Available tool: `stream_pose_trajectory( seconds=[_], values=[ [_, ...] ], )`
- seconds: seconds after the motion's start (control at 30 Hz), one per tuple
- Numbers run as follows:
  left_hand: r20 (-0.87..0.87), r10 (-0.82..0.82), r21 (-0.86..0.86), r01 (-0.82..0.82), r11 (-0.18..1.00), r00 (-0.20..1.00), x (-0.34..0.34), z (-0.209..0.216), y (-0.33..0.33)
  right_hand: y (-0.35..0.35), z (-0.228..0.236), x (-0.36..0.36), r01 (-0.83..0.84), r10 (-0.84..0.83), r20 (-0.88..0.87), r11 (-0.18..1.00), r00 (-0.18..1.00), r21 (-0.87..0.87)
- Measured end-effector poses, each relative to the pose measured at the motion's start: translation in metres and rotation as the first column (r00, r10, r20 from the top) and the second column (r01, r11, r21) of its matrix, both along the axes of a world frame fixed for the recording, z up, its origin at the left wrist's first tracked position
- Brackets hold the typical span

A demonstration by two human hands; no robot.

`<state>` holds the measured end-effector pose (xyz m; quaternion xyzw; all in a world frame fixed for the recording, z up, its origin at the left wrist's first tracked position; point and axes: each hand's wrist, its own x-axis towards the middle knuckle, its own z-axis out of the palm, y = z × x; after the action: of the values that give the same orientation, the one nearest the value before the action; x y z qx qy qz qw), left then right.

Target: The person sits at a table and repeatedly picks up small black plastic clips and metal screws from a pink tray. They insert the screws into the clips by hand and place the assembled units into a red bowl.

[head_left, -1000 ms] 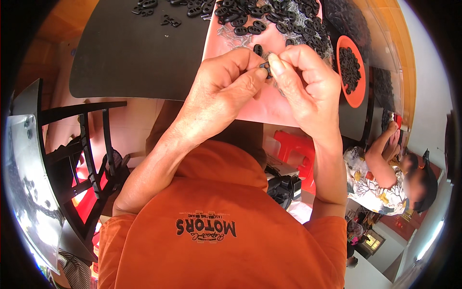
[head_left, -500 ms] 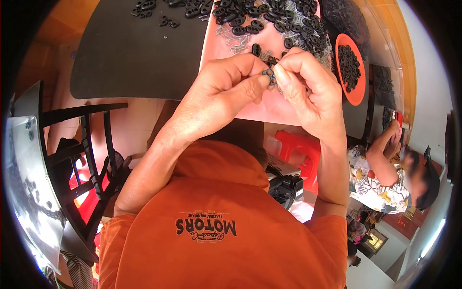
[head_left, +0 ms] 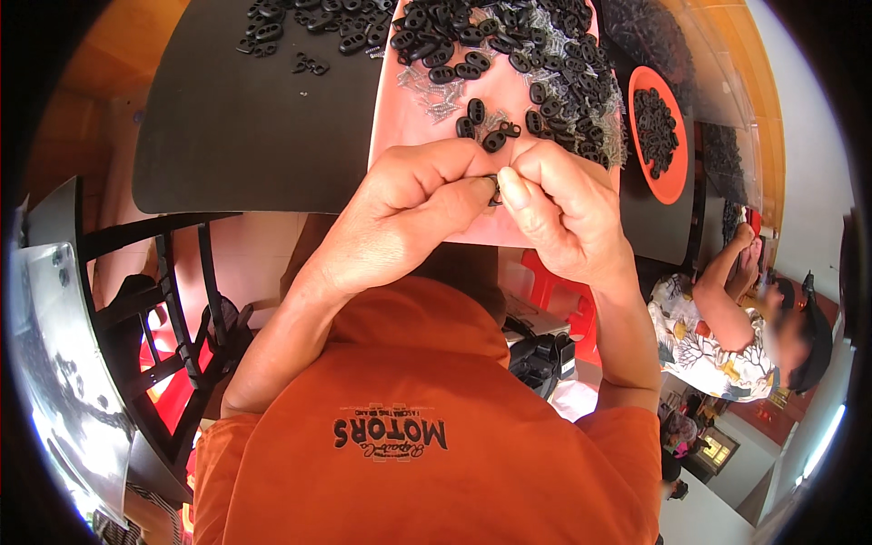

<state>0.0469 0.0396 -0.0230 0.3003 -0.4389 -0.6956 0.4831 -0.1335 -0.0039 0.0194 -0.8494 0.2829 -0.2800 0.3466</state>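
Close together over the near edge of a pink tray (head_left: pixel 396 123), both hands are closed in a pinch. Thumb and forefinger of my left hand (head_left: pixel 422 195) grip a small dark cord lock part (head_left: pixel 495 190), mostly covered by the fingers. My right hand (head_left: pixel 570 204) has its fingertips right against that part; whatever lies inside its pinch is hidden. Just beyond the fingers, a black two-hole cord lock (head_left: pixel 494 142) lies on the tray. Behind it are many more black cord locks (head_left: pixel 441 74) and loose metal springs (head_left: pixel 431 94).
The tray stands on a dark table (head_left: pixel 245 118), with more black pieces (head_left: pixel 313 64) at its far side. To the right is an orange bowl (head_left: pixel 668 189) of small black parts. A red stool (head_left: pixel 581 318) is under the table edge; another person (head_left: pixel 718 336) sits at the right.
Both hands have come slightly nearer to me and lower in view, still pinched together. The dark part is now more covered by the fingers. The view has shifted a little.
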Motion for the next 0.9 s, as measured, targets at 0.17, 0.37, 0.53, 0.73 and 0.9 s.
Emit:
stream_pose_trajectory(
  seconds=[0.17, 0.37, 0.53, 0.73, 0.9],
  values=[
    [0.016, 0.015, 0.033, -0.016, 0.999, 1.000, 0.001, 0.003, -0.001, -0.006, 0.003, -0.003, -0.023, 0.022, 0.025, 0.999, 0.999, 0.028],
    [0.014, 0.021, -0.026, -0.020, 0.999, 1.000, -0.002, -0.003, -0.002, -0.006, 0.009, -0.002, -0.030, 0.026, -0.073, 0.998, 0.997, -0.058],
    [0.047, 0.020, -0.004, -0.020, 1.000, 0.999, -0.003, 0.000, -0.001, -0.007, 0.005, 0.000, -0.043, 0.026, -0.143, 0.992, 0.989, -0.119],
    [0.155, 0.142, -0.214, -0.107, 0.971, 0.978, -0.007, -0.001, -0.002, -0.002, 0.012, 0.000, 0.029, 0.006, -0.152, 0.974, 0.988, 0.226],
    [0.176, 0.133, -0.174, -0.102, 0.979, 0.975, -0.006, 0.001, -0.002, -0.036, 0.015, -0.010, -0.055, 0.088, -0.122, 0.966, 0.989, 0.251]
  ],
)
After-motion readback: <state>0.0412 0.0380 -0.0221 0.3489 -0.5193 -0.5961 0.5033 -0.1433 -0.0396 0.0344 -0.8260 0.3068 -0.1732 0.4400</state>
